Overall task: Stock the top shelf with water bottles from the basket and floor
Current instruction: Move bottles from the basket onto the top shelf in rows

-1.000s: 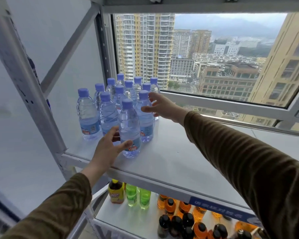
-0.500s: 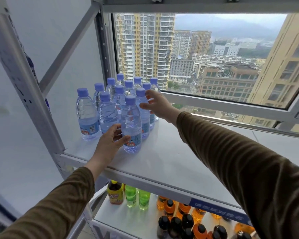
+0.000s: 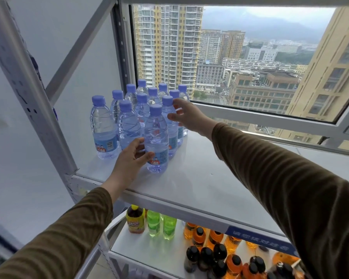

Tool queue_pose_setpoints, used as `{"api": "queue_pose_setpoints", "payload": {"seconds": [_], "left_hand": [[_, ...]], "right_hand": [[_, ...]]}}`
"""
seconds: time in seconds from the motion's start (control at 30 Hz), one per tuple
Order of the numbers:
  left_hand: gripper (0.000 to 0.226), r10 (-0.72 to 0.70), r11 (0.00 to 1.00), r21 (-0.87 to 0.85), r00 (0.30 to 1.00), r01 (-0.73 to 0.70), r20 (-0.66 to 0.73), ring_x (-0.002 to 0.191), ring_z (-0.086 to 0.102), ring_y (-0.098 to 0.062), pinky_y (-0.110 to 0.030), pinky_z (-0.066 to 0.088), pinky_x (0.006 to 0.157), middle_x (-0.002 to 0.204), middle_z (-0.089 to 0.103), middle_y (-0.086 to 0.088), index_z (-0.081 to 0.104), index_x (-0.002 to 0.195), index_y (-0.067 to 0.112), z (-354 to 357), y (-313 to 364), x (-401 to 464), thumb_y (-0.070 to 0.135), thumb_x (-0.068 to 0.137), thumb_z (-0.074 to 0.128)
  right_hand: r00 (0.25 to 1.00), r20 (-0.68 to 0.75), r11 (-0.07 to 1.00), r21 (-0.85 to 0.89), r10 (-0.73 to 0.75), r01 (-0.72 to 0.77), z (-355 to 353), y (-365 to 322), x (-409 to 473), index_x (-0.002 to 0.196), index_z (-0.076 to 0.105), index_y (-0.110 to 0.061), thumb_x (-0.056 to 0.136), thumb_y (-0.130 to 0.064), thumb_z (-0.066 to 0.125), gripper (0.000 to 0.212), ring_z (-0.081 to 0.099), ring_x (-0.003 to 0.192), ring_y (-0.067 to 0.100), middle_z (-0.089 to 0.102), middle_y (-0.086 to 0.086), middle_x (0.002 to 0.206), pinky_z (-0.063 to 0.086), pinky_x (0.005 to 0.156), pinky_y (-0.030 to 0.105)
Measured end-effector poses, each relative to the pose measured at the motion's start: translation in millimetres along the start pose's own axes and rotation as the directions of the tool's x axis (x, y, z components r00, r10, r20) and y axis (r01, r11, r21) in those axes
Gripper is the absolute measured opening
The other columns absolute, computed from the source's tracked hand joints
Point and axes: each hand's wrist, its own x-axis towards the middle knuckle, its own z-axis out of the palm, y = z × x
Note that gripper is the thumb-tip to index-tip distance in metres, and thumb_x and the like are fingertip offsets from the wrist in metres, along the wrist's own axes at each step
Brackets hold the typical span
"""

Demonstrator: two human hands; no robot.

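Several clear water bottles with blue caps stand clustered at the left end of the white top shelf [image 3: 199, 178]. My left hand [image 3: 131, 158] is wrapped around the lower part of the front water bottle [image 3: 156, 137], which stands upright on the shelf. My right hand [image 3: 186, 116] rests with fingers spread against the right side of a bottle just behind it [image 3: 167, 103]. The basket and the floor are out of view.
A grey metal upright [image 3: 34, 101] and diagonal brace frame the shelf's left side. Behind the shelf is a window [image 3: 250, 67]. The shelf below holds a brown tea bottle [image 3: 135, 220], green bottles [image 3: 161, 224] and several orange and dark drinks [image 3: 220, 254].
Both hands have pushed their bottles back and left, closing them up against the cluster. The front bottle now stands closer to the ones behind it.
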Motion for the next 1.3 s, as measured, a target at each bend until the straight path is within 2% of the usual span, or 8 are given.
{"api": "queue_pose_setpoints", "payload": {"seconds": [0.23, 0.4, 0.5, 0.63, 0.8, 0.9, 1.1, 1.3], "left_hand": [[0.036, 0.05, 0.999, -0.002, 0.999, -0.05, 0.008, 0.114, 0.065, -0.005, -0.034, 0.055, 0.098, 0.122, 0.067, 0.009, 0.056, 0.123, 0.037, 1, -1, -1, 0.02, 0.094, 0.068], [0.044, 0.065, 0.997, 0.038, 0.998, -0.065, 0.01, 0.107, 0.066, 0.004, -0.031, 0.054, 0.098, 0.121, 0.07, 0.01, 0.053, 0.136, 0.033, 1, -6, -3, 0.024, 0.095, 0.067], [0.05, 0.064, 0.994, 0.088, 0.998, -0.065, 0.012, 0.115, 0.065, -0.003, -0.036, 0.052, 0.104, 0.127, 0.07, 0.004, 0.054, 0.143, 0.023, -2, -12, -4, 0.026, 0.095, 0.067], [0.054, 0.073, 0.986, 0.151, 0.997, -0.076, 0.027, 0.118, 0.064, -0.004, -0.033, 0.05, 0.105, 0.129, 0.069, 0.004, 0.052, 0.145, 0.026, -5, -16, -13, 0.034, 0.094, 0.068], [0.05, 0.058, 0.974, 0.221, 0.998, -0.059, 0.015, 0.118, 0.064, -0.018, -0.038, 0.049, 0.106, 0.131, 0.066, -0.007, 0.054, 0.141, 0.02, -12, -17, -34, 0.031, 0.094, 0.067], [0.051, 0.106, 0.918, 0.379, 0.994, -0.113, 0.039, 0.127, 0.057, -0.023, -0.042, 0.046, 0.106, 0.138, 0.061, -0.008, 0.051, 0.141, 0.018, -17, -19, -51, 0.036, 0.095, 0.064], [0.056, 0.172, 0.759, 0.618, 0.979, -0.205, 0.113, 0.13, 0.048, -0.03, -0.045, 0.041, 0.107, 0.141, 0.055, -0.01, 0.051, 0.143, 0.017, -38, -21, -97, 0.037, 0.093, 0.067], [0.057, 0.184, 0.656, 0.715, 0.97, -0.242, 0.159, 0.129, 0.049, -0.032, -0.046, 0.04, 0.107, 0.139, 0.057, -0.01, 0.052, 0.14, 0.015, -60, -37, -155, 0.038, 0.091, 0.069]], "right_hand": [[1.0, -0.019, 1.0, 0.03, 0.006, -0.006, 2, -4, -7, 0.141, 0.056, -0.005, 0.1, -0.01, 0.064, 0.042, 0.059, 0.09, 0.009, 0.058, 0.002, 0.123, 0.047, 0.069, 0.018], [0.999, -0.035, 0.995, 0.098, 0.039, -0.035, 7, -2, -11, 0.138, 0.059, -0.008, 0.1, -0.011, 0.065, 0.039, 0.063, 0.102, 0.022, 0.062, 0.005, 0.126, 0.056, 0.089, 0.038], [0.996, -0.058, 0.991, 0.115, 0.074, -0.067, 10, -2, -18, 0.141, 0.057, -0.008, 0.101, -0.011, 0.064, 0.041, 0.064, 0.104, 0.023, 0.062, 0.008, 0.127, 0.053, 0.087, 0.035], [0.981, -0.116, 0.988, 0.031, 0.154, -0.151, 15, 0, -40, 0.155, 0.044, -0.013, 0.099, -0.015, 0.067, 0.06, 0.062, 0.12, 0.028, 0.058, 0.013, 0.141, 0.053, 0.103, 0.044], [0.929, -0.32, 0.975, -0.06, 0.185, -0.215, 31, 0, -101, 0.14, 0.056, -0.007, 0.097, -0.016, 0.068, 0.046, 0.062, 0.117, 0.029, 0.064, 0.016, 0.132, 0.05, 0.102, 0.039], [0.923, -0.363, 0.962, -0.182, 0.127, -0.204, 50, 0, -149, 0.135, 0.061, -0.009, 0.096, -0.017, 0.068, 0.04, 0.058, 0.119, 0.034, 0.065, 0.015, 0.129, 0.047, 0.103, 0.045], [0.959, -0.284, 0.876, -0.462, 0.003, -0.139, 96, -11, -227, 0.136, 0.061, -0.02, 0.097, -0.031, 0.066, 0.041, 0.05, 0.129, 0.031, 0.06, 0.005, 0.138, 0.042, 0.1, 0.046], [0.965, -0.258, 0.845, -0.526, -0.047, -0.099, 144, -14, -277, 0.135, 0.06, -0.023, 0.094, -0.038, 0.063, 0.043, 0.042, 0.136, 0.03, 0.054, 0.002, 0.144, 0.031, 0.11, 0.049]]}}
